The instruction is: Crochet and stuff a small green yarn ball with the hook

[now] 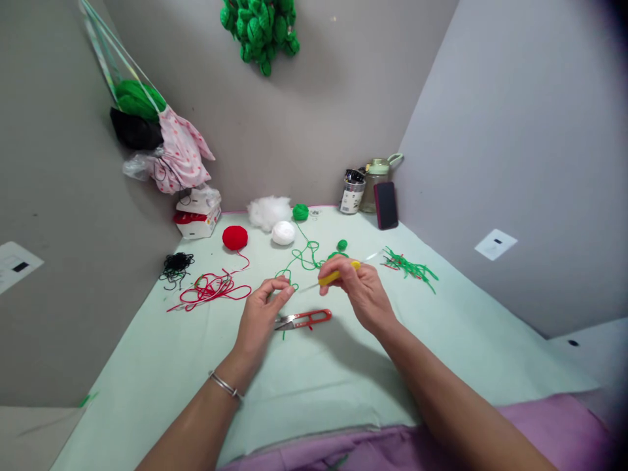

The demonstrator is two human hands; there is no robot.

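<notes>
My right hand grips a crochet hook by its yellow handle, its thin metal shaft pointing left. Facing it, my left hand pinches green yarn between thumb and fingers, with a small loop showing by the fingertips. The hook's tip is close to that loop; whether it passes through I cannot tell. From there the yarn trails back in loose loops to a green yarn ball. Beneath the hands lie red-handled thread snips with a short green yarn scrap beside them.
A red yarn ball, tangled red yarn and black yarn lie left. Behind are white stuffing and a white ball. Green yarn pieces, a phone, a can and a bottle stand or lie right.
</notes>
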